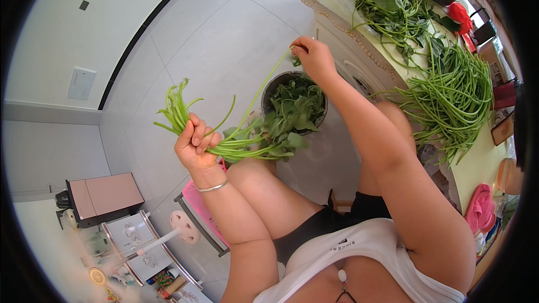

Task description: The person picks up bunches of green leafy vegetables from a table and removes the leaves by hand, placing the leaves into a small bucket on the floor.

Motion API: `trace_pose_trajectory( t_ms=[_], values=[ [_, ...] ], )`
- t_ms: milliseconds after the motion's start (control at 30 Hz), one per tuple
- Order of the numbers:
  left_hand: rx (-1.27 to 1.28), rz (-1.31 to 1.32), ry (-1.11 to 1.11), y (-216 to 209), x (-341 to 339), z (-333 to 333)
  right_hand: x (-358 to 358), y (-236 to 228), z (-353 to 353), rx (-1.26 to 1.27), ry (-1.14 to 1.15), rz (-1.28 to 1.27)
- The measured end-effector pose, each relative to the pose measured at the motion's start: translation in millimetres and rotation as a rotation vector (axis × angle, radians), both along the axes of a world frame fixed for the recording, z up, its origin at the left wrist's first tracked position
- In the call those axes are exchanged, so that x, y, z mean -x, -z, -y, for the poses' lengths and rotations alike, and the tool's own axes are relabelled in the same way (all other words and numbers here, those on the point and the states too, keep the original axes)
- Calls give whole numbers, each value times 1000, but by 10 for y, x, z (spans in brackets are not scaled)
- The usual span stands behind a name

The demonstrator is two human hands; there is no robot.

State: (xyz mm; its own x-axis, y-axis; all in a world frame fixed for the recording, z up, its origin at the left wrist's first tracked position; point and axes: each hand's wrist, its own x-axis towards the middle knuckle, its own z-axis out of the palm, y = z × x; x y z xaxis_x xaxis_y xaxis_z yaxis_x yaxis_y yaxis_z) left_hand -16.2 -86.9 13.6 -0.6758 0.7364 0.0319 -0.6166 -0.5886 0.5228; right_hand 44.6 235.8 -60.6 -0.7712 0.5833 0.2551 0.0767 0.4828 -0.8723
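Observation:
My left hand is closed around a bunch of leafy green stems. Their cut ends stick up past the fingers, while the leaves, slightly blurred, hang off to the right above my knee. Higher up, my right hand pinches the end of one long thin stem with a small leaf at the fingertips. That stem runs in a taut line down to the bunch. Below and between the hands stands a round dark bucket with plucked green leaves in it; the hanging leaves overlap its lower left edge.
A table along the right bears a heap of leafy stems and a pile of bare stems. A pink cloth-like item lies nearer. To my left are a pink stool and a pinkish cabinet.

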Motion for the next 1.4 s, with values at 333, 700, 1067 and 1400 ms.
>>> trace_pose_trajectory(
  t_ms=[333, 700, 1067, 1400],
  values=[
    [-288, 136, -266, 36, 51, 99, -24, 119, -181, 174, -347, 330],
    [-294, 280, -797, 205, 214, 443, -212, -345, -181, 20, -429, 387],
    [-274, 155, -881, 189, 225, 494, -17, 356, -310, 1033, 271, 27],
    [-271, 390, -887, 255, 188, 215, -176, 61, 850, 14, -447, 122]
  ],
)
